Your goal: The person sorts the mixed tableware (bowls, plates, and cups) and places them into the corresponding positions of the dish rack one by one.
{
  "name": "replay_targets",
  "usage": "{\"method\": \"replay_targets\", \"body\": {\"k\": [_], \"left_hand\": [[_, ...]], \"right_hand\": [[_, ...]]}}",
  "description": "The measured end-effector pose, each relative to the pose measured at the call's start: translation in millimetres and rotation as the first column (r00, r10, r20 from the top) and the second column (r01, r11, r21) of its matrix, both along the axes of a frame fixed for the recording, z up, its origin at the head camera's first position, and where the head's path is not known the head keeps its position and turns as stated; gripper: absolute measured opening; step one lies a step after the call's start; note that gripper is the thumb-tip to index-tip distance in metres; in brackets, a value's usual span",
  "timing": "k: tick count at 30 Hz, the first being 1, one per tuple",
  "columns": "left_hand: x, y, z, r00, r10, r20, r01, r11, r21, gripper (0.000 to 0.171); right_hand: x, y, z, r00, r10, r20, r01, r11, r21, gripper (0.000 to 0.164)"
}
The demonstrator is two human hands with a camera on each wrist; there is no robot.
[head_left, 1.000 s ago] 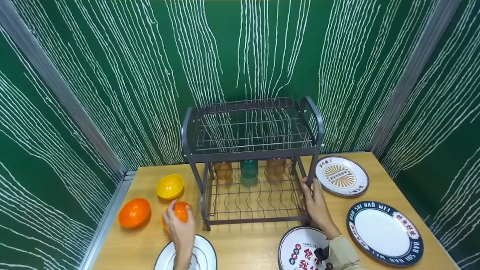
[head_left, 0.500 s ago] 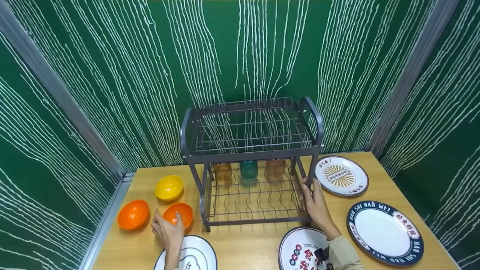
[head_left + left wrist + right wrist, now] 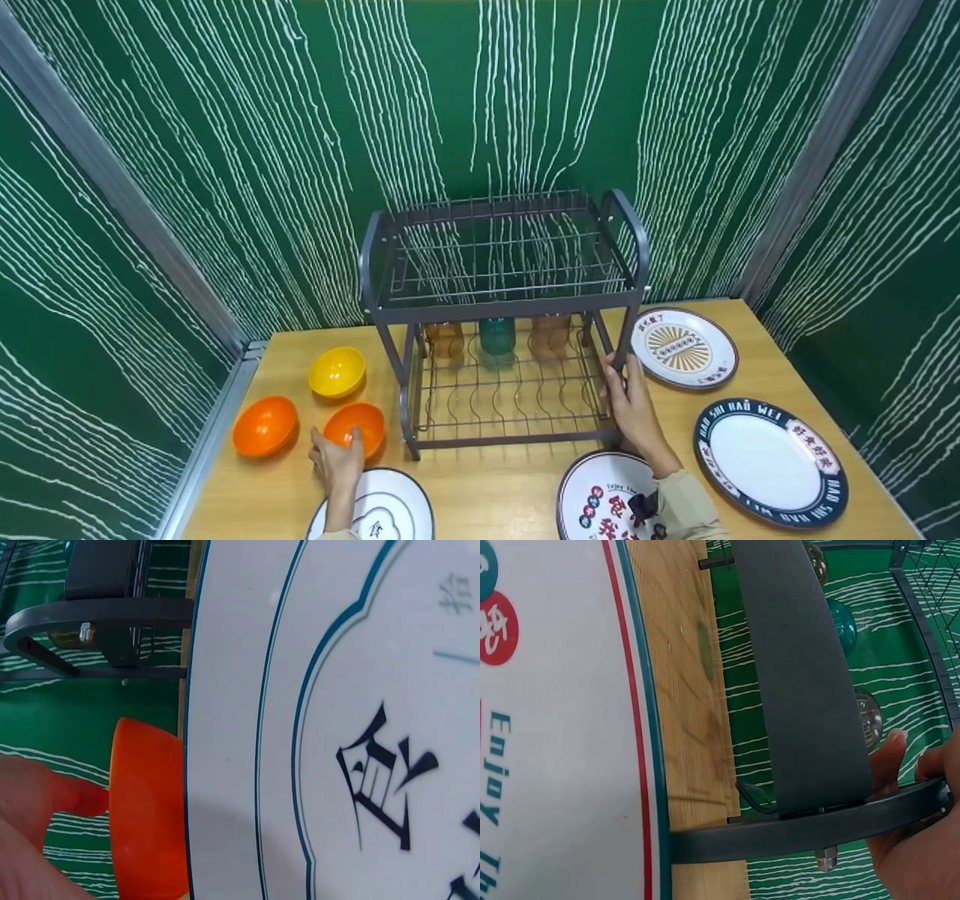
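In the head view my left hand (image 3: pixel 339 466) pinches the left rim of an orange bowl (image 3: pixel 366 421), thumb inside it and fingers along its outer side. The left wrist view shows a fingertip at the rim of this bowl (image 3: pixel 150 817). My right hand (image 3: pixel 636 411) grips the lower right post of a dark two-tier dish rack (image 3: pixel 517 307). Its fingers curl round the dark metal frame (image 3: pixel 810 829) in the right wrist view. Left of the rack are a second orange bowl (image 3: pixel 265 426) and a yellow bowl (image 3: pixel 337 372).
Amber, teal and pinkish glasses (image 3: pixel 496 337) stand on the rack's lower tier. White patterned plates lie on the wooden table (image 3: pixel 495 487): one under my left wrist (image 3: pixel 390 495), one by my right sleeve (image 3: pixel 592 480), and an oval platter (image 3: pixel 765 461) and round plate (image 3: pixel 681 349) at right.
My left hand has moved from over the orange bowl to its left rim, uncovering the bowl's inside. The right hand keeps its hold on the rack.
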State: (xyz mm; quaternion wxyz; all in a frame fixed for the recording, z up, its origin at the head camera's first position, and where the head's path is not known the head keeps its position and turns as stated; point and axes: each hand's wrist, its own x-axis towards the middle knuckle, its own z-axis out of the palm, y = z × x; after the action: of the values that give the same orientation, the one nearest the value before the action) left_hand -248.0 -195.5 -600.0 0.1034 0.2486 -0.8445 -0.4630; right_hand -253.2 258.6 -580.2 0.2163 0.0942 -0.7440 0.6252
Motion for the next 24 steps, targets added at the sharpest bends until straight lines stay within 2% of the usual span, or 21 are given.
{"method": "replay_targets", "body": {"k": [5, 8, 12, 19, 24], "left_hand": [[-0.8, -2.9, 3.0, 0.999, -0.042, 0.024, 0.04, 0.998, 0.044, 0.082], [-2.0, -4.6, 4.2, 0.999, -0.052, 0.007, 0.052, 0.997, 0.057, 0.074], [-2.6, -6.8, 2.9, 0.997, -0.07, -0.035, 0.074, 0.99, 0.124, 0.064], [-1.0, -10.2, -1.7, 0.997, -0.06, -0.044, 0.07, 0.952, 0.297, 0.063], [3.8, -10.6, -0.8, 0.998, -0.063, -0.01, 0.062, 0.923, 0.381, 0.063]], "right_hand": [[-7.3, 2.8, -9.5, 1.0, -0.016, 0.009, 0.016, 1.0, 0.003, 0.025], [-8.8, 2.8, -7.3, 1.0, -0.03, -0.001, 0.03, 0.999, 0.017, 0.024], [-6.3, 0.5, 1.4, 0.999, -0.042, 0.001, 0.042, 0.999, 0.02, 0.021], [7.2, -5.0, 23.2, 0.998, 0.003, 0.059, -0.002, 1.0, -0.015, 0.022], [10.1, -1.1, 19.0, 0.992, 0.049, 0.119, -0.041, 0.997, -0.064, 0.031]]}}
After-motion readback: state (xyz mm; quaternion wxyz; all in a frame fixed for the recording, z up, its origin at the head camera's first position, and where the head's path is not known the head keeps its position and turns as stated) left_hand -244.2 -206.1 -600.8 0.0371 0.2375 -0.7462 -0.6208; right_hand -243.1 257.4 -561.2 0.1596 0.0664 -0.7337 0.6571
